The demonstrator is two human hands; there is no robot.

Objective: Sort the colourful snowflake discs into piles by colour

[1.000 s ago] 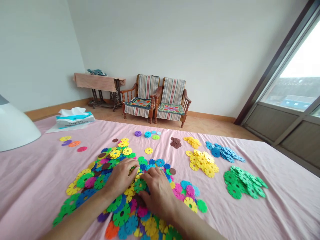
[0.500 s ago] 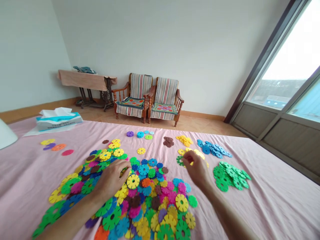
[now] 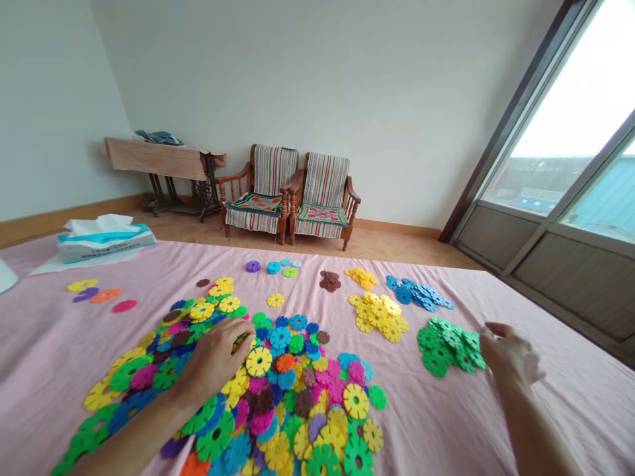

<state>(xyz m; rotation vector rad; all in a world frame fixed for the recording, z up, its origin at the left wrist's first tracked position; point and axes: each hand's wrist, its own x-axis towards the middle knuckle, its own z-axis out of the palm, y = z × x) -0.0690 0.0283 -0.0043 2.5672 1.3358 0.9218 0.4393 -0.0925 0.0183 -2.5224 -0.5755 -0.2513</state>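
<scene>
My left hand rests on the upper left of a big mixed heap of notched plastic discs. Its fingers are curled, and green and yellow shows in the gap by the thumb; what they grip is hidden. At the right edge of a pile of green discs is my right hand, smeared by motion. Whether a disc is between its fingertips cannot be made out. A yellow pile lies left of the green one, and a blue pile behind it.
Brown discs and a small orange-yellow pile lie farther back. Purple and light blue stacks stand near the far edge. At left are a tissue pack and several loose discs. Pink cloth covers the surface.
My right hand has swung right from the yellow pile to the green pile's edge. The green disc it held is no longer distinguishable. My left hand stays on the heap; the view shifts slightly.
</scene>
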